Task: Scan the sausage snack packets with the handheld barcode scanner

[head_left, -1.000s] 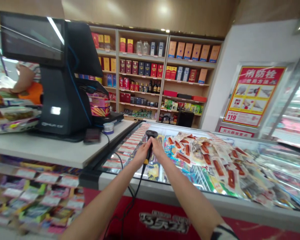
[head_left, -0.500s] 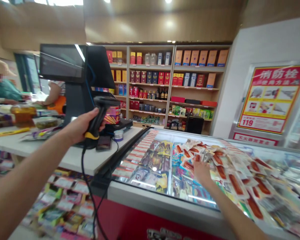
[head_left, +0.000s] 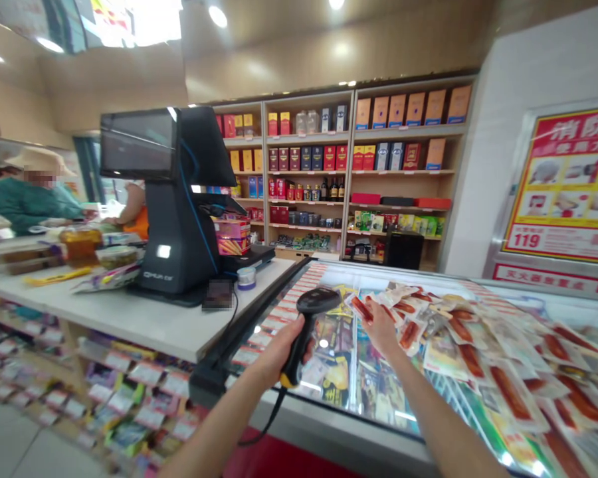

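My left hand [head_left: 278, 350] is closed around the handle of a black barcode scanner [head_left: 317, 301], whose head points right and whose cable hangs from the handle's end. Just to the right, my right hand [head_left: 380, 326] pinches a clear-wrapped sausage [head_left: 361, 308] above the glass top of the freezer chest [head_left: 323, 397]. The scanner's head is close to this packet but apart from it. Many more vacuum-packed sausages [head_left: 509, 390] lie heaped on the glass, to the right of my right hand. Frozen goods show through the glass below.
A counter [head_left: 179, 335] on the left bears a cash register [head_left: 182, 239], a small round tub [head_left: 246, 278] and a jar of amber liquid [head_left: 81, 246]. Shelves of boxes and bottles [head_left: 307, 159] stand behind. Two people are at the far left. Snack racks [head_left: 129, 392] sit below the counter.
My hands were together at the scanner, then parted. My right hand reached into the heap and took a wrapped sausage. My left hand swung the scanner left, then back over the freezer.
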The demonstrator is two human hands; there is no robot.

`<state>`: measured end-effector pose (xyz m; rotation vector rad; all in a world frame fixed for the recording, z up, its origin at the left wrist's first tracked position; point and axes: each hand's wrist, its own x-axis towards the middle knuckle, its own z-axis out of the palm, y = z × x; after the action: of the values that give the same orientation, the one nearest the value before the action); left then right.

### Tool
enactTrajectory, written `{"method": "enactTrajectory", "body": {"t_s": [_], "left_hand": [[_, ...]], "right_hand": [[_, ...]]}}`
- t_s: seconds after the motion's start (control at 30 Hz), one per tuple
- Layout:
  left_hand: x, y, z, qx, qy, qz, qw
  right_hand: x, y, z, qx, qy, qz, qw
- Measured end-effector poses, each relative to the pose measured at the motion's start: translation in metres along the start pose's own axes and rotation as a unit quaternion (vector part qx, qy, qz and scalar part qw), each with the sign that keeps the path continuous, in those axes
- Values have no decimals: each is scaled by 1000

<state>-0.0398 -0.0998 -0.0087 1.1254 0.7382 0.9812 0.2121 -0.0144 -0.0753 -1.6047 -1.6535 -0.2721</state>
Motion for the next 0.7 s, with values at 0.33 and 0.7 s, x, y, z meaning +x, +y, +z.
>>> {"method": "enactTrajectory", "body": {"t_s": [0.33, 0.7], "left_hand": [[-1, -19, 0, 44, 70, 17, 996], [-4, -19, -12, 63, 28, 7, 998]], "right_hand": [[0, 5, -10, -22, -42, -5, 999], [0, -2, -18, -75, -64, 16, 995]]}}
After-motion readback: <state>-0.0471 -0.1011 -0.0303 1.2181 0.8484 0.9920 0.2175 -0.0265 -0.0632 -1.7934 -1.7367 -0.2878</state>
